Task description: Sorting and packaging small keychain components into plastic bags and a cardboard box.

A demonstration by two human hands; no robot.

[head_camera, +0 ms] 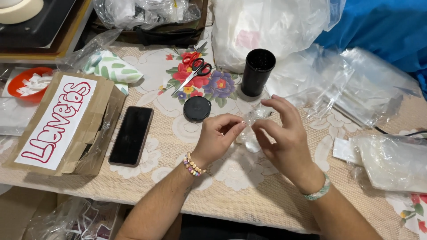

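Observation:
My left hand [218,135] and my right hand [280,133] meet over the middle of the table, both pinching a small clear plastic bag [252,119] between thumb and fingers. The bag is see-through and partly hidden by my fingers; what it holds I cannot tell. Just beyond my hands stands an open black cylindrical jar [257,72], and its round black lid [197,109] lies flat to the left of it. A beaded bracelet is on each wrist.
A black phone [131,135] lies face up at left, beside a brown cardboard piece with a lettered sticker [60,122]. Red-handled scissors [194,67] rest on the floral tablecloth [249,186]. Clear plastic bags [351,84] pile at right; an orange bowl [27,84] sits far left.

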